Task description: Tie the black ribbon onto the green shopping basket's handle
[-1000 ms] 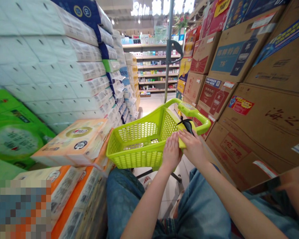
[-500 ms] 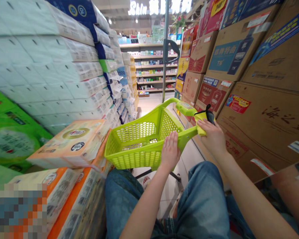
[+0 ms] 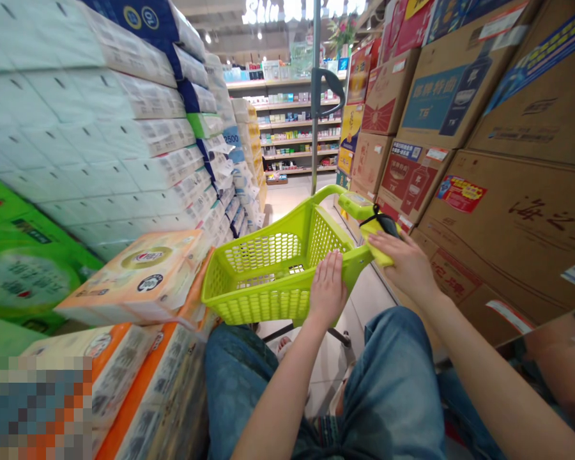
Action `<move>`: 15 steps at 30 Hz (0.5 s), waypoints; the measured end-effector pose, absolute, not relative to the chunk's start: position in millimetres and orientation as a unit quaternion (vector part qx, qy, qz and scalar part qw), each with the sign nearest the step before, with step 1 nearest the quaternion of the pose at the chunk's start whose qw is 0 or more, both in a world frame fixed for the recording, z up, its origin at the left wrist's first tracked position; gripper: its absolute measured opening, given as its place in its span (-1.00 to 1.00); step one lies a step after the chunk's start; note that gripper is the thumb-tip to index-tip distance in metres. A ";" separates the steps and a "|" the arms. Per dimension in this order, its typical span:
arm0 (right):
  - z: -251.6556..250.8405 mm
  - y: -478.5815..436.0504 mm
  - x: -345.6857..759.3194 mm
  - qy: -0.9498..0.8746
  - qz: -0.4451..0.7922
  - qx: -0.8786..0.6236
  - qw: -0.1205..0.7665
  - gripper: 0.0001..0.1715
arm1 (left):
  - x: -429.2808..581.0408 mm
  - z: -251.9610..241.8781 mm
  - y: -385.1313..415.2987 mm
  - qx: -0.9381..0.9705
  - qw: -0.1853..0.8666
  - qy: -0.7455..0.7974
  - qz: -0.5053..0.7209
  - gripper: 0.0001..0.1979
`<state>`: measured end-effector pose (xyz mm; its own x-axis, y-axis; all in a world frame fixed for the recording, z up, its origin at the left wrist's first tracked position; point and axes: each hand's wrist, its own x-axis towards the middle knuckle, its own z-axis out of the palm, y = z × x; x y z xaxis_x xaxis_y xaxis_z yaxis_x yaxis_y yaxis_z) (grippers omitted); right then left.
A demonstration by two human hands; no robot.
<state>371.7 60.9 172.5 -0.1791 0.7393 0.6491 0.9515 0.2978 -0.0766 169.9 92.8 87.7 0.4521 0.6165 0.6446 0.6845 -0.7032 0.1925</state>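
Note:
A lime-green plastic shopping cart basket (image 3: 249, 306) stands in front of my knees, tilted, with perforated walls and nothing visible inside. My left hand (image 3: 328, 291) grips its near side wall, fingers together over the rim and thumb hidden. At the cart's handle end, my right hand (image 3: 405, 262) presses a yellow cloth (image 3: 379, 252) against the green handle. A black loop and a dark grey part (image 3: 386, 222) show at the top of the cloth. Beyond the cloth, a green panel (image 3: 357, 203) with a pale label sits on the handle.
Stacked white tissue packs (image 3: 76, 128) line the left side. An orange tissue pack (image 3: 144, 262) lies close to the basket. Cardboard cartons (image 3: 512, 211) wall the right side. A metal pole (image 3: 315, 147) with a grey handle rises behind the cart, before stocked shelves (image 3: 292, 134).
My right hand has slid a little left along the handle, taking the yellow cloth with it. My left hand stays in place on the basket.

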 end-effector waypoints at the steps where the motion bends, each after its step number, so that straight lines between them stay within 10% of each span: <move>1: 175.8 63.5 383.1 -0.724 -0.186 -0.584 0.317 -0.29 | 170.5 87.7 93.0 -0.850 0.051 -0.384 -0.358 -0.25; 15: 150.6 55.9 291.5 -0.766 -0.159 -0.554 0.285 -0.24 | 170.4 85.7 93.5 -0.852 0.052 -0.386 -0.350 -0.25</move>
<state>291.5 55.9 150.6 -0.2243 0.7573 0.6133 0.9391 0.3362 -0.0717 170.4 93.5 85.7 0.4572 0.6215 0.6362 0.6948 -0.6962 0.1807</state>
